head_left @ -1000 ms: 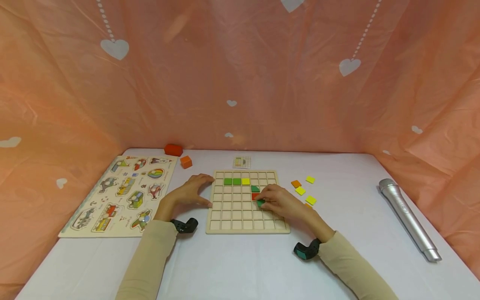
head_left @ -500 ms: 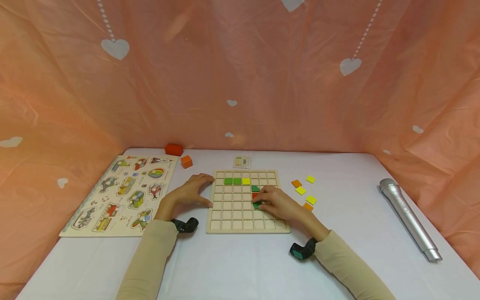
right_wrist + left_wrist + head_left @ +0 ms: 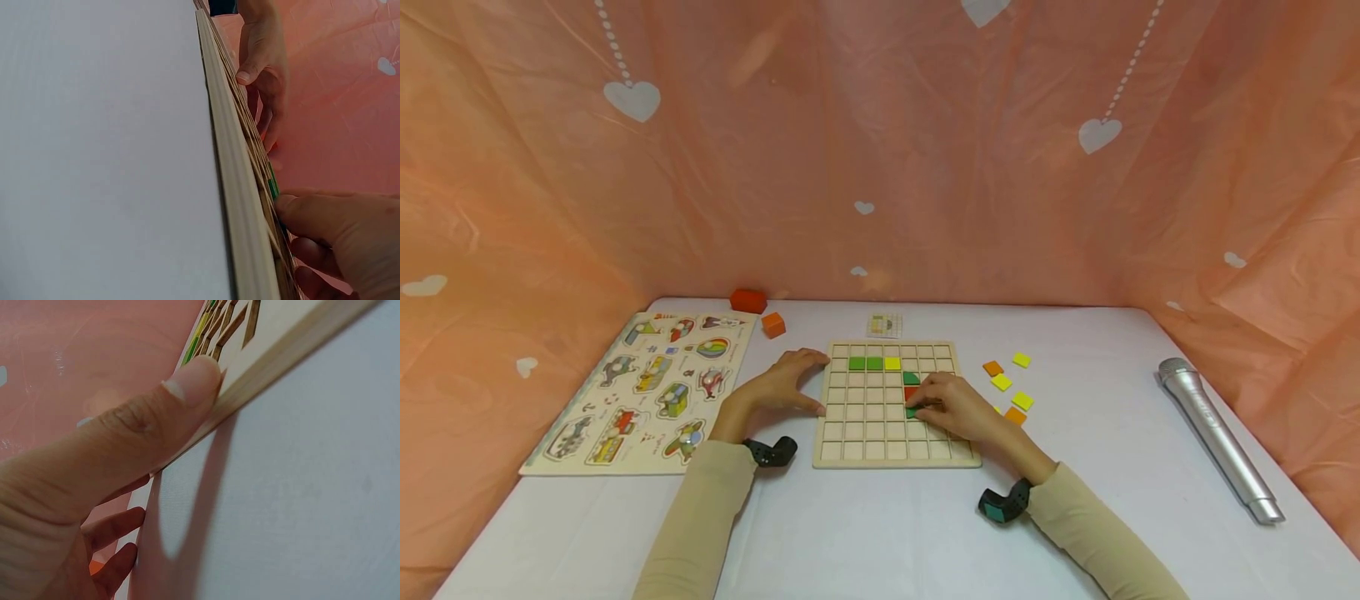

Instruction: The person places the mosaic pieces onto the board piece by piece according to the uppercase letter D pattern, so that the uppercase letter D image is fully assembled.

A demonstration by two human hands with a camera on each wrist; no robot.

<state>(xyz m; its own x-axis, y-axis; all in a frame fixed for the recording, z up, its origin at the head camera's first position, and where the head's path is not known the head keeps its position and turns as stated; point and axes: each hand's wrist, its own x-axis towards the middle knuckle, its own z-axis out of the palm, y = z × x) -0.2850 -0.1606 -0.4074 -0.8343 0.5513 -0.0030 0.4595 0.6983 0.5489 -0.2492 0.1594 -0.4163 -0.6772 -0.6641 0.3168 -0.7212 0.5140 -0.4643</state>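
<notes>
A wooden grid board (image 3: 850, 451) lies flat on the white table. My left hand (image 3: 778, 385) rests at its left edge with thumb and fingers spread; the left wrist view shows the thumb (image 3: 187, 384) touching the rim. Over the board's right half, my right hand (image 3: 957, 407) pinches a green tile (image 3: 912, 412) at a cell just below a red tile (image 3: 911, 392). Fingers cover part of both tiles. Above the red one sits a green tile with a rounded corner (image 3: 911, 377). Two green squares (image 3: 866, 363) and a yellow square (image 3: 892, 363) fill cells in an upper row.
Loose yellow tiles (image 3: 1022, 401) and orange tiles (image 3: 1016, 415) lie right of the board. A small pattern card (image 3: 884, 325) is behind it. At left are a picture puzzle board (image 3: 647, 392), an orange cube (image 3: 772, 325) and a red block (image 3: 748, 301). A silver microphone (image 3: 1221, 442) lies far right.
My right hand has shifted slightly left, bringing the green tile down and left to the cell under the red tile. The left hand has stayed at the board's edge.
</notes>
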